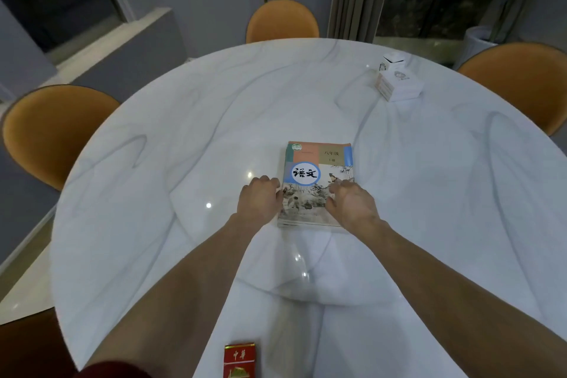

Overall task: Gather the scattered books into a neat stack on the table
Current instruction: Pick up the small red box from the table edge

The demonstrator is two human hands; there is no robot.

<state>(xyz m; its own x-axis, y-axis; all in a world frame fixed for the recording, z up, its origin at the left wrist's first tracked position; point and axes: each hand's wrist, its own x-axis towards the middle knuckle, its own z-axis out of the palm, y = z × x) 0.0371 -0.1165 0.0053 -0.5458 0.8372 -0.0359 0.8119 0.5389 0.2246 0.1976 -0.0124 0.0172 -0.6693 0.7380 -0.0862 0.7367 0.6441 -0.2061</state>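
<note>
A stack of books (316, 169) lies flat near the middle of the round white marble table (184, 138); the top cover shows a blue circle with black characters above a painted scene. My left hand (260, 199) presses against the stack's left edge with curled fingers. My right hand (351, 204) rests on the lower right part of the top cover and its right edge. The two hands flank the stack's near half. The books below the top one show only as thin edges at the near side.
A red cigarette pack (240, 360) lies at the near table edge. Two small white boxes (397, 80) sit at the far right. Orange chairs stand at the left (52, 129), far side (282, 21) and right (521, 77).
</note>
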